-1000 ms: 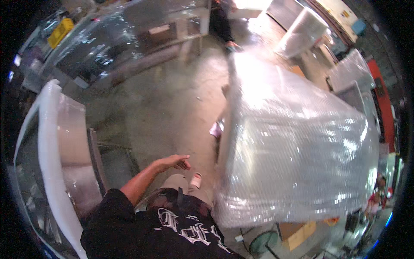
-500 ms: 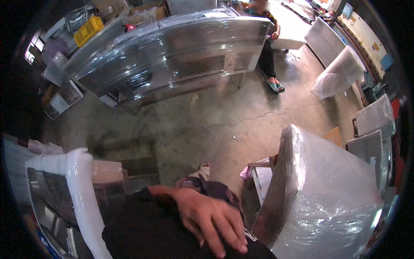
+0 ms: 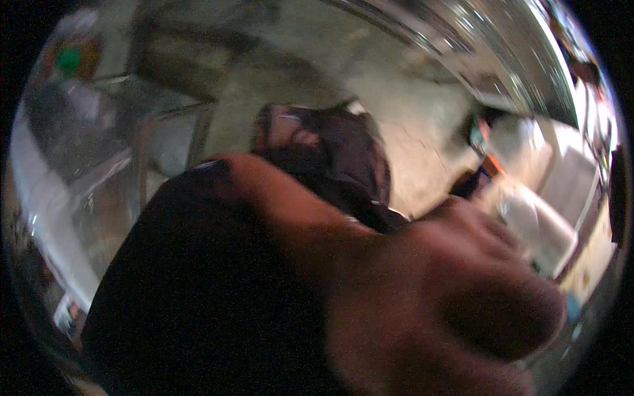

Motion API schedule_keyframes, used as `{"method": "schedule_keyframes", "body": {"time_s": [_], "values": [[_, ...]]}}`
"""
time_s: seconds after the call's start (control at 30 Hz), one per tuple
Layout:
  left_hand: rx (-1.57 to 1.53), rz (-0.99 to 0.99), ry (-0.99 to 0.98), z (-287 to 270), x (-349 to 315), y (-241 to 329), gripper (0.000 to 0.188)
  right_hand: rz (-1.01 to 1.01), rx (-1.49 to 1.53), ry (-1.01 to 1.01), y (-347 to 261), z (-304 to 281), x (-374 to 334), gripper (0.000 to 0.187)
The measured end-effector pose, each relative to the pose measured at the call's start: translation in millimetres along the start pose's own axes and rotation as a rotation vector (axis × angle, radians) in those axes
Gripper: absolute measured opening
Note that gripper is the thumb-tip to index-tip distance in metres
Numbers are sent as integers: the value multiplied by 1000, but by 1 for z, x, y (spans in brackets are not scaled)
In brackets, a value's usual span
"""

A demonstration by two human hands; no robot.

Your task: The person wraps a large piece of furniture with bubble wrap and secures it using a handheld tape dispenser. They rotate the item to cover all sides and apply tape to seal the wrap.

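My left hand (image 3: 449, 284) is large and close in the lower right. Its bare forearm (image 3: 284, 204) comes across from the black short sleeve (image 3: 191, 284) at the left. Motion blur smears the fingers, so neither their pose nor anything in them can be made out. Dark patterned trousers (image 3: 330, 145) show beyond the forearm. My right hand is out of view.
Blurred plastic-wrapped panels (image 3: 86, 171) stand at the left. A long wrapped piece (image 3: 489, 53) crosses the upper right above the concrete floor (image 3: 409, 132). Pale wrapped items (image 3: 538, 224) stand at the right.
My view has swung to the left, and the long wrapped piece now appears at the upper right. My left hand has come up from my body, much closer to the camera.
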State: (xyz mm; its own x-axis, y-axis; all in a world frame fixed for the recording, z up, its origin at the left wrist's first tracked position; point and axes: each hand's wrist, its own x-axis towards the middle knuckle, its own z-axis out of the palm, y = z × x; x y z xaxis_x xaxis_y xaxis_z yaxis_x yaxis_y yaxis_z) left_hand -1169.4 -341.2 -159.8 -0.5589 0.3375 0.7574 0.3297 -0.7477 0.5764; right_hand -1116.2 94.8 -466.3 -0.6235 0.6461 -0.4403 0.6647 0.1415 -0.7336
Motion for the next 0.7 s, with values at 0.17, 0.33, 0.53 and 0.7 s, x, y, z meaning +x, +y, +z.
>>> {"method": "schedule_keyframes", "body": {"time_s": [0.17,0.33,0.53,0.7], "values": [[-26,-17,-15,-15,66,-56,26,-135,-203,-84,-94,-10,127,67],[-75,2,-103,-57,134,-95,33,-421,-417,-109,-232,24,240,64],[-283,-53,-312,-102,202,-136,41,-757,-742,-25,-386,30,351,60],[-411,-95,-550,-175,219,-136,49,-1007,-907,83,-524,46,388,56]]}}
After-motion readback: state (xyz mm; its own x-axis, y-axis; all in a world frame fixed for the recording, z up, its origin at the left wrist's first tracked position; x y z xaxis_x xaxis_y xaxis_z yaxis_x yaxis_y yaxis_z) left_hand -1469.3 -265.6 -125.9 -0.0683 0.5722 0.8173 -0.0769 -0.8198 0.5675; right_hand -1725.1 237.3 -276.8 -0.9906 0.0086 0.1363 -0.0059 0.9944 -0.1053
